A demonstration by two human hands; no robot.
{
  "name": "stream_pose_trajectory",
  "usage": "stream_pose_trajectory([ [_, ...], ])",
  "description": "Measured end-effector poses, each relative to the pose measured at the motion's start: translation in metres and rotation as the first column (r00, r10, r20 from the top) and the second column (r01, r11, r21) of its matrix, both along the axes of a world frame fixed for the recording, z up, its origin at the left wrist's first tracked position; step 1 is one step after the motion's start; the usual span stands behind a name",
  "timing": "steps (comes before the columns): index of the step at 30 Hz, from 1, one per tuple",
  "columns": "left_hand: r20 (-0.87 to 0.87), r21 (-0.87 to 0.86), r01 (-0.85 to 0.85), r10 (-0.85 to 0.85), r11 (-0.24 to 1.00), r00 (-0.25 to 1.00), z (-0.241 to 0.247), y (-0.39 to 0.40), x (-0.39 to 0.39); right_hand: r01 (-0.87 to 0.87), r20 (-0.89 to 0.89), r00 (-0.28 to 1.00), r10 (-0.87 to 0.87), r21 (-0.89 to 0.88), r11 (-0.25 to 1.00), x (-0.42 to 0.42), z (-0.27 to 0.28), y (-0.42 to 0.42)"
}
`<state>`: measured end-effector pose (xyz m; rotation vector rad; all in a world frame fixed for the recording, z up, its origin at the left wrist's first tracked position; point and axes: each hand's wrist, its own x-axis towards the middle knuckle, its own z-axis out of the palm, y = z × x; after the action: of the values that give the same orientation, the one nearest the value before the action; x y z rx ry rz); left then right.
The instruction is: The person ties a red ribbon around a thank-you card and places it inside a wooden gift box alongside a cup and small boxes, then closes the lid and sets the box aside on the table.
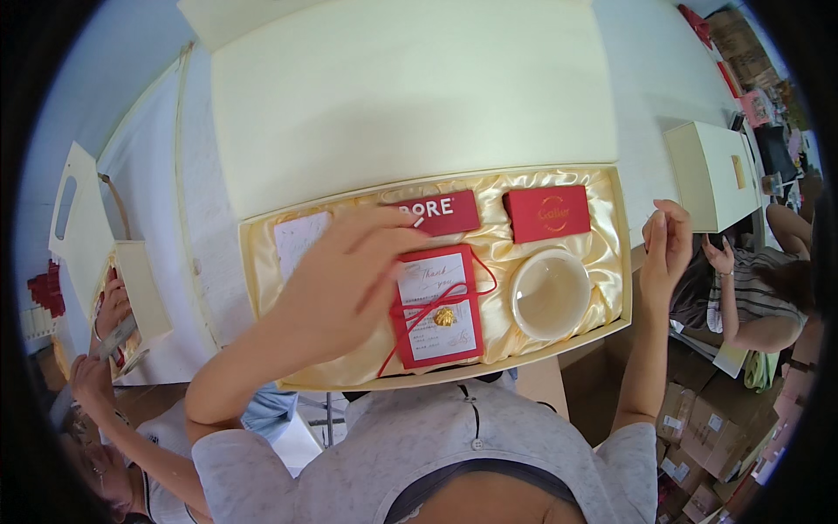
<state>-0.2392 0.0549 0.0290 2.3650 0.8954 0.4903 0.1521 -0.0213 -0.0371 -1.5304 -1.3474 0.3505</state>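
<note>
A cream gift box (624,242) lined with yellow satin lies open before me, its lid (419,98) folded back. My left hand (353,268) hovers with spread fingers over its left half, near a red box with white lettering (452,213) and partly hiding a pale patterned item (294,239). Just right of the fingers lies a red-edged thank-you card (429,344), tied with red cord and bearing a small gold ornament (445,317). A smaller red box (548,213) sits above a white ceramic cup (550,295). My right hand (666,239) is raised off the right rim, fingers curled, nothing visible in them.
Co-workers' hands are at both sides: one person at left by another open cream box (141,288), one at right near a closed cream box (710,177). Cardboard cartons (710,429) are stacked at the lower right, below the white table (645,124).
</note>
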Motion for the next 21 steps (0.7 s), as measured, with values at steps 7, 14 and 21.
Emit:
stream_pose_trajectory([
  [7, -0.018, -0.116, -0.193, 0.193, 0.974, 0.981, -0.008, -0.037, -0.013, -0.882, 0.202, 0.276, 0.94, -0.336, 0.331, -0.117, 0.092, 0.006],
  [14, -0.047, -0.006, -0.105, 0.105, 0.994, 0.993, -0.012, -0.034, -0.005, -0.72, 0.12, 0.04, 0.992, -0.685, 0.112, -0.123, 0.102, -0.024],
  [21, 0.034, -0.187, -0.071, 0.079, 0.98, 0.996, -0.008, -0.031, 0.004, -0.649, 0.341, 0.57, 0.748, -0.371, 0.664, -0.16, 0.079, 0.019],
])
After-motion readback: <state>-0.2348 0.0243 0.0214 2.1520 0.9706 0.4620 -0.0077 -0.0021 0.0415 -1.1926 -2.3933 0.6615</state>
